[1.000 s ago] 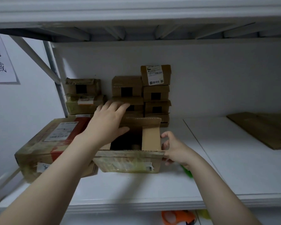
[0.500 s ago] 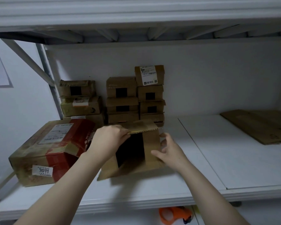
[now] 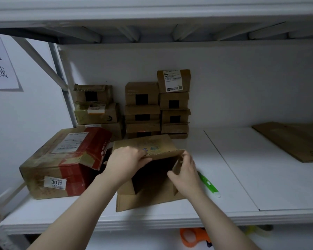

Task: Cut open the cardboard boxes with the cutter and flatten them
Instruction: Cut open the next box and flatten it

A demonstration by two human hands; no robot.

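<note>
An opened brown cardboard box [image 3: 148, 197] lies on its side at the front of the white shelf [image 3: 233, 177], its dark open end facing me. My left hand [image 3: 126, 161] grips the near edge of its top panel. My right hand [image 3: 184, 170] holds the box's right side flap, fingers curled round its edge. A green cutter [image 3: 209, 184] lies on the shelf just right of my right wrist, in neither hand.
A large taped box [image 3: 61, 163] with a red band and a "3011" label sits to the left. Several small sealed boxes [image 3: 157, 105] are stacked against the back wall. Flattened cardboard [image 3: 293, 139] lies at the far right. An orange tape dispenser [image 3: 193, 237] sits on the shelf below.
The box has been tipped from upright onto its side, its opening now toward me. Both hands shifted onto its top panel and right flap. The green cutter has come into view.
</note>
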